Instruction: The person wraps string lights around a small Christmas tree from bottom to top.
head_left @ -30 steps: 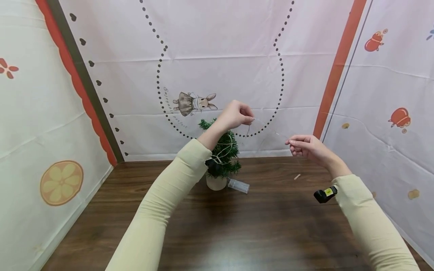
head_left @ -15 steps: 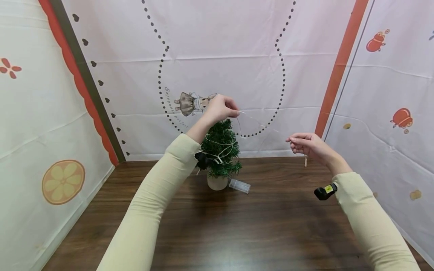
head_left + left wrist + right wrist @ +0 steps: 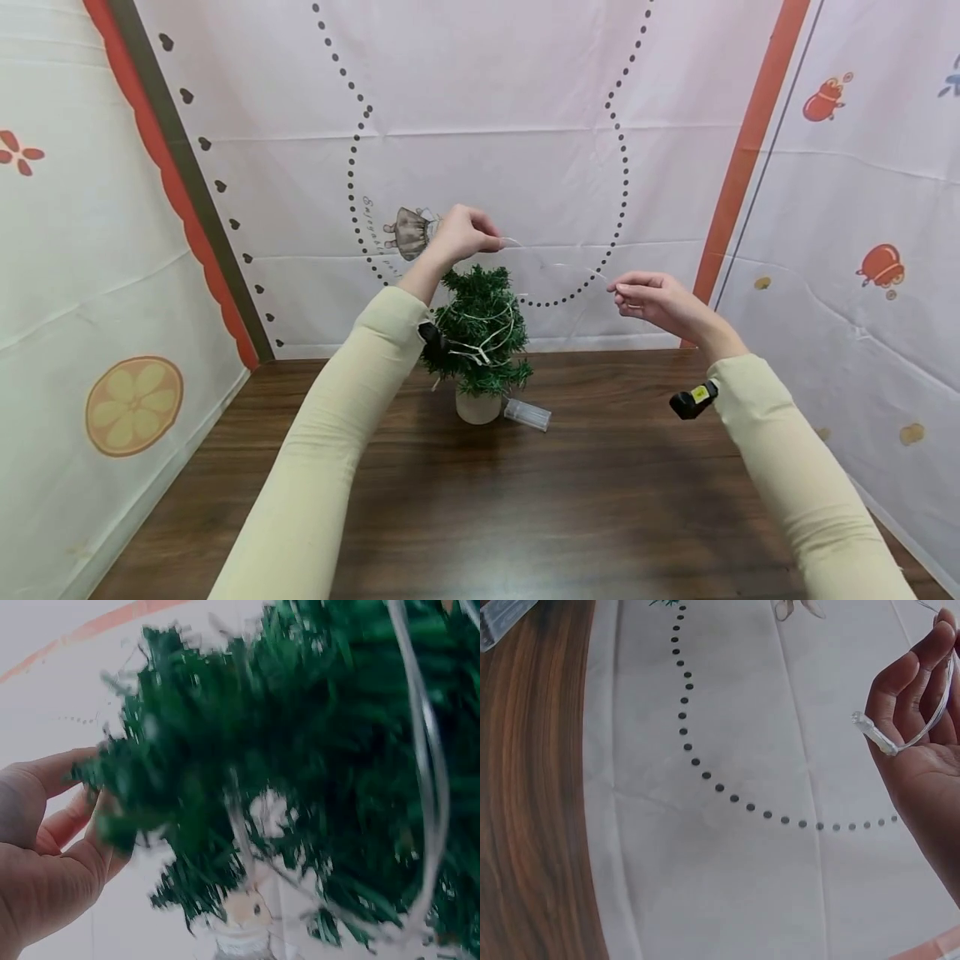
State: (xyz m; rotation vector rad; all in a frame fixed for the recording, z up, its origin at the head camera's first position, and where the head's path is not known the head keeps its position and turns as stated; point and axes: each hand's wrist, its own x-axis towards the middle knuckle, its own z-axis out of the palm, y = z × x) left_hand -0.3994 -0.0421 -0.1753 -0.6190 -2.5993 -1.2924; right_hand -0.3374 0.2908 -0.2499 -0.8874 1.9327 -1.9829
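A small green artificial Christmas tree (image 3: 483,321) stands upright in a pale pot (image 3: 478,407). Pale string-light wire (image 3: 491,333) wraps its branches. Above and behind the treetop, my left hand (image 3: 465,233) pinches a length of the wire between thumb and fingers; in the left wrist view branches partly cover those fingertips. Off to the tree's right, my right hand (image 3: 660,302) pinches the same string lights near their free end. From it a clear tube-like bulb (image 3: 877,736) hangs beside the palm in the right wrist view. Between the hands the thin wire spans loosely.
The clear battery box (image 3: 528,414) lies on the dark wooden table (image 3: 480,517), right of the pot. A printed cloth (image 3: 487,167) forms the back wall, with more cloth at both sides. Black wrist cameras (image 3: 693,401) are strapped to the sleeves.
My left hand has moved left, past the treetop, drawing the wire behind it. My right hand has come left and slightly up with its end of the string lights.
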